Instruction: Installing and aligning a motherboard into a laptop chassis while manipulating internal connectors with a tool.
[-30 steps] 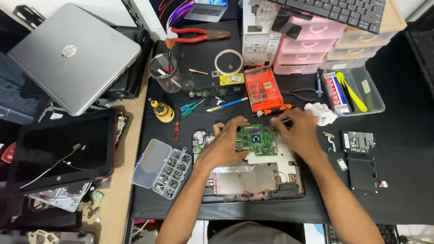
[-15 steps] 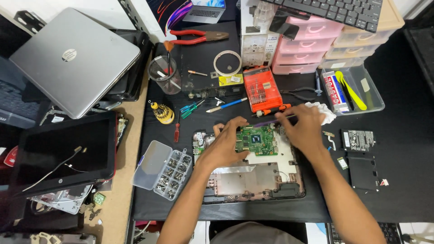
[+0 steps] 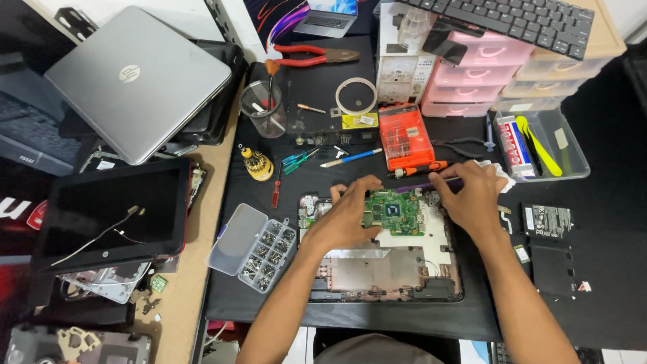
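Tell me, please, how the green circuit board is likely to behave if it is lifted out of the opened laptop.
The circuit board looks thin and flat, so it is probably light and fairly stiff. Its bare chips suggest it is fragile. The left hand rests on its edge and the right hand is beside it, so it may need both hands.

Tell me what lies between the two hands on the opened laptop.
In the head view, the green circuit board lies between the left hand and right hand, seated in the opened laptop base.
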